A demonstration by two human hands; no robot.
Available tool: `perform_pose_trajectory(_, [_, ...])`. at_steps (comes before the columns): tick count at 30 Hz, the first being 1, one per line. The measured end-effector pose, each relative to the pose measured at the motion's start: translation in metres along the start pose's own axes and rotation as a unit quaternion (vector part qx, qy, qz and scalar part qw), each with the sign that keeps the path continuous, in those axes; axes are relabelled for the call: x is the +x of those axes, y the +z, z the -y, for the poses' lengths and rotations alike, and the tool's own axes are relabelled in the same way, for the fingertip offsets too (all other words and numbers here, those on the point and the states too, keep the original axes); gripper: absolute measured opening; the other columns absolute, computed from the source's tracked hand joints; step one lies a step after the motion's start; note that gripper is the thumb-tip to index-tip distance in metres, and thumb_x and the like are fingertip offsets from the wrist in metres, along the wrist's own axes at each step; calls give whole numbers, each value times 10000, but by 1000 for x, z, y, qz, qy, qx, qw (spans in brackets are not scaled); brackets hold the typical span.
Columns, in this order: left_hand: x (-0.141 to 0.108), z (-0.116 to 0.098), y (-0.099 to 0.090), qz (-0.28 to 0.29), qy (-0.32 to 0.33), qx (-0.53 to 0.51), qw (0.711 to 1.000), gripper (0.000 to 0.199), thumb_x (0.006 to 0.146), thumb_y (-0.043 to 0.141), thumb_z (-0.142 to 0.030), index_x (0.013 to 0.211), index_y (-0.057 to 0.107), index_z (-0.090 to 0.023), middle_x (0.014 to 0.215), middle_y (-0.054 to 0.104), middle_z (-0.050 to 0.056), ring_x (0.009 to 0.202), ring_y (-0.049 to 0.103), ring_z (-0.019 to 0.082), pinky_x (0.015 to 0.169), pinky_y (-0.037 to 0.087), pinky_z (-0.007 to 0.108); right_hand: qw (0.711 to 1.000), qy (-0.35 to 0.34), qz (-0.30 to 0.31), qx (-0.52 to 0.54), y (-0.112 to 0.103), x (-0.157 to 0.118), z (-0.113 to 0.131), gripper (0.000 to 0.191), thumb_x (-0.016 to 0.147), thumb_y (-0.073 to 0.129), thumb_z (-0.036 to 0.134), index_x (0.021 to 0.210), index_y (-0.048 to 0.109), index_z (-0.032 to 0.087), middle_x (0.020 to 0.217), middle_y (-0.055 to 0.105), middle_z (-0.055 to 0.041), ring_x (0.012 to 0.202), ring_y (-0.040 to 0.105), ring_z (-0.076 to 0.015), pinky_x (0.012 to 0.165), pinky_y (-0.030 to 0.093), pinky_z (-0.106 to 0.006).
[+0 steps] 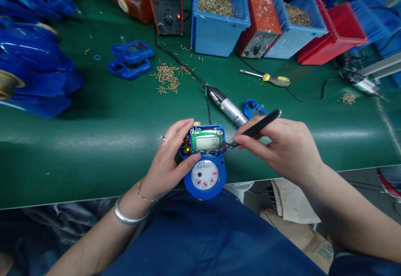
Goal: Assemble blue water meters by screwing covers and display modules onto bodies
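A blue water meter (221,180) with a round dial and an uncovered green circuit board with a small display lies at the table's front edge. My left hand (171,159) grips its left side, thumb by the dial and fingers along the upper edge. Between the thumb and fingers of my right hand (282,146) are black tweezers (263,123). Their tips reach the wires at the right side of the board; whether they pinch a wire I cannot tell. Just beyond lie an electric screwdriver (230,108) and a blue plastic cover (250,107), partly hidden by my right hand.
Loose screws (167,77) and blue covers (130,59) lie on the green table (94,150). Behind them stand orange power boxes (166,6), blue screw bins (216,36) and a red bin (332,34). A yellow-handled screwdriver (275,79) lies to the right, large blue meter bodies (34,67) to the left.
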State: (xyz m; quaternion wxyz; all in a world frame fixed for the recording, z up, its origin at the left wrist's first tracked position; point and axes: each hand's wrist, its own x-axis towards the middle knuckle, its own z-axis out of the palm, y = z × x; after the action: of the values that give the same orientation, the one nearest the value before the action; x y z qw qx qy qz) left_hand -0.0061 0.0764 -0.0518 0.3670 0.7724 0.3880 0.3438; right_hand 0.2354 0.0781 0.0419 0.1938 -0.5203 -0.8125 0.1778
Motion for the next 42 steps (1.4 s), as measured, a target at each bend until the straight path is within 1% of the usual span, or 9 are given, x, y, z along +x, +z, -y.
perform_pose_trajectory(6, [0, 0, 0, -3, -3, 2, 1000, 612, 901, 600, -394, 1448, 368, -248, 1463, 423, 113, 1372, 383, 282, 1151, 341, 502, 999, -25, 13, 14, 3, 2, 2, 141, 906, 642, 271, 793, 668, 190, 768, 703, -12, 683, 646, -139, 639, 476, -248])
perform_pose_trajectory(11, [0, 0, 0, 2, -5, 10, 1000, 606, 906, 587, -406, 1449, 370, -245, 1460, 428, 116, 1367, 389, 286, 1147, 350, 502, 994, 48, 11, 94, 5, 1, -2, 168, 900, 649, 313, 800, 681, 182, 736, 705, -14, 649, 655, -136, 605, 487, -238])
perform_pose_trajectory(15, [0, 1, 0, -1, -7, 6, 1000, 611, 903, 593, -400, 1451, 367, -249, 1460, 430, 114, 1365, 393, 283, 1146, 351, 497, 952, 164, 32, 256, 8, 2, -10, 292, 875, 661, 453, 845, 682, 163, 679, 700, -21, 608, 678, -152, 570, 532, -232])
perform_pose_trajectory(18, [-1, 1, 0, -2, -7, 3, 1000, 617, 900, 602, -395, 1452, 366, -254, 1466, 426, 110, 1363, 396, 280, 1146, 353, 486, 921, 216, 40, 321, 11, 4, -18, 337, 828, 699, 501, 835, 676, 164, 663, 701, -22, 601, 685, -157, 563, 553, -228])
perform_pose_trajectory(25, [-1, 3, -1, -3, -3, -1, 1000, 614, 899, 607, -389, 1448, 372, -248, 1462, 430, 114, 1362, 396, 272, 1144, 353, 481, 876, 242, 82, 409, 26, 7, -42, 364, 823, 700, 514, 872, 682, 154, 660, 700, -33, 588, 681, -142, 583, 561, -221])
perform_pose_trajectory(30, [-1, 2, -1, 0, -4, 1, 1000, 620, 901, 602, -402, 1454, 362, -260, 1462, 428, 110, 1357, 401, 278, 1141, 358, 487, 846, 260, 101, 455, 34, 6, -48, 381, 819, 704, 517, 839, 668, 137, 674, 702, -46, 582, 676, -130, 576, 554, -207])
perform_pose_trajectory(32, [-1, 2, 0, 0, -4, 0, 1000, 621, 901, 602, -403, 1454, 362, -257, 1459, 429, 112, 1354, 404, 276, 1140, 361, 484, 851, 261, 89, 447, 31, 7, -46, 391, 806, 712, 527, 823, 668, 138, 666, 699, -45, 582, 678, -138, 574, 557, -213])
perform_pose_trajectory(37, [-2, 2, -1, 2, -9, 4, 1000, 619, 902, 601, -395, 1454, 361, -251, 1465, 424, 111, 1363, 395, 273, 1143, 356, 484, 889, 254, 35, 378, 15, 5, -35, 380, 796, 721, 530, 843, 679, 156, 652, 696, -37, 588, 678, -160, 571, 561, -233])
perform_pose_trajectory(42, [-2, 2, -1, 5, -15, 7, 1000, 605, 908, 596, -361, 1453, 361, -245, 1473, 416, 102, 1372, 384, 262, 1155, 341, 462, 909, 237, 18, 343, 10, 3, -24, 357, 809, 713, 520, 833, 683, 165, 649, 692, -34, 589, 674, -162, 571, 555, -239])
